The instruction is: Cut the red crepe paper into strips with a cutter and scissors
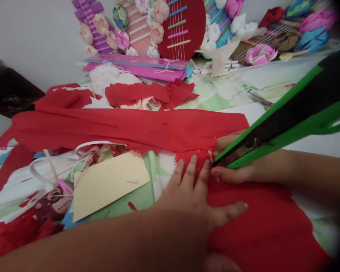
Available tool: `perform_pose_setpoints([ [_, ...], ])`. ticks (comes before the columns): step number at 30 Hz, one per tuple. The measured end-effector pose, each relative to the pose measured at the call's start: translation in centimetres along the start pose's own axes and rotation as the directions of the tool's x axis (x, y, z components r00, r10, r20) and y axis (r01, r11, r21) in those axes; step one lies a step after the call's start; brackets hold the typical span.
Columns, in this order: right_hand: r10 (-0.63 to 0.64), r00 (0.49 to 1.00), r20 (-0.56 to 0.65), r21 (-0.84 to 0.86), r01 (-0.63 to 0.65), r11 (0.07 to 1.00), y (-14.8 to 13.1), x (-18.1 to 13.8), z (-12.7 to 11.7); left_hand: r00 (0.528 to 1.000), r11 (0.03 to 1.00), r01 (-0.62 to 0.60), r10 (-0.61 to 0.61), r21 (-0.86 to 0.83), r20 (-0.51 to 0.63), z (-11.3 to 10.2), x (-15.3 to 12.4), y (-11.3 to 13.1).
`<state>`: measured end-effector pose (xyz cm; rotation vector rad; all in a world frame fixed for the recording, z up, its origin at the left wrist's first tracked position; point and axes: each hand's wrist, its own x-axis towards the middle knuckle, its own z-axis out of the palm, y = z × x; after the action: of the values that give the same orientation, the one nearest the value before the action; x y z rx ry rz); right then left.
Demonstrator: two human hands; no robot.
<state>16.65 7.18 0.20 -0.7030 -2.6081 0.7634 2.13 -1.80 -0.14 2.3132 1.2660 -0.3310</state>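
Observation:
My left hand lies flat with fingers spread, pressing on a red sheet that looks like crepe paper. Close to its fingertips, my right hand is closed around the front end of a green and black box cutter. The cutter slants down to the left, its tip at the edge of the red sheet. Its handle looms large towards the upper right. Beyond the hands stretches a long folded strip of red crepe paper, with a frayed near edge. The right hand's fingers are partly hidden behind the cutter.
A cream card lies left of my hands, among scraps. Small scissors rest at the right. Behind are a heap of white string, purple sheets and decorated paper instruments with paper flowers. Skin shows at the bottom edge; whose is unclear.

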Motion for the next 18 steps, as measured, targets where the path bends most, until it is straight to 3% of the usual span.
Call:
perform_pose_setpoints([
  [8, -0.119, 0.992, -0.046, 0.076, 0.123, 0.990, 0.8, -0.2, -0.3, 0.998, 0.998, -0.010, 0.013, 0.055, -0.055, 0.5, -0.1, -0.2],
  [12, -0.221, 0.975, 0.025, 0.176, 0.213, 0.961, 0.9, -0.3, -0.4, 0.990, 0.991, -0.076, 0.088, 0.109, -0.107, 1.1, -0.5, -0.6],
  [18, -0.163, 0.985, 0.057, 0.348, 0.133, 0.928, 1.1, -0.5, -0.4, 0.978, 0.983, -0.100, 0.126, 0.157, -0.169, 1.9, -0.9, -0.8],
])
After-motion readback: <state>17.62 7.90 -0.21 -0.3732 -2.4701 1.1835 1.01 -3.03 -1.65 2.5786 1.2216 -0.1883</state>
